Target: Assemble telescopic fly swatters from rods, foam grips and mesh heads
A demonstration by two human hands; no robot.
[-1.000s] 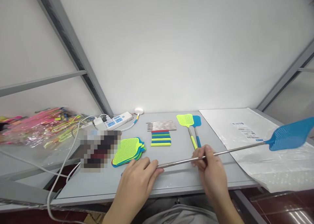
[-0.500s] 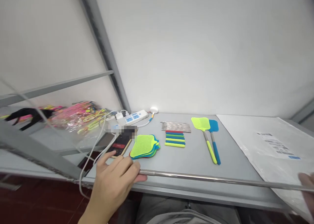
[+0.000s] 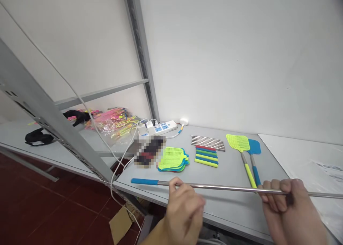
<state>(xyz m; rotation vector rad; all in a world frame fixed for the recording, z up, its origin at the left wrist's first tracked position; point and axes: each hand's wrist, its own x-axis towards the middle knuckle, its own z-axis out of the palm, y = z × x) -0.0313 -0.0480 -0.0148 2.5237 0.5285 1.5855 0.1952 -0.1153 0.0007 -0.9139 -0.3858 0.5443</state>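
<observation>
I hold a long extended fly swatter rod [image 3: 227, 188] level over the grey table [image 3: 227, 209]. Its blue grip end [image 3: 144, 181] points left and its head is out of view to the right. My left hand [image 3: 184, 211] pinches the rod near the blue grip. My right hand [image 3: 286, 202] is wrapped round the rod further right. Behind the rod lie two finished swatters, yellow [image 3: 241, 148] and blue [image 3: 254, 155], a row of coloured grips [image 3: 207, 156], a bundle of steel rods [image 3: 207, 142] and a stack of mesh heads [image 3: 173, 159].
A white power strip [image 3: 160, 127] with plugs and cables sits at the back. A blurred device [image 3: 148, 151] lies left of the mesh heads. A clear plastic sheet [image 3: 316, 173] covers the table's right side. A grey frame post [image 3: 53, 119] crosses at left; packaged swatters [image 3: 112, 119] lie beyond.
The view has swung left. The rod has slid left through my left hand, so its blue grip end now shows. My right hand has come back into view, closed round the rod.
</observation>
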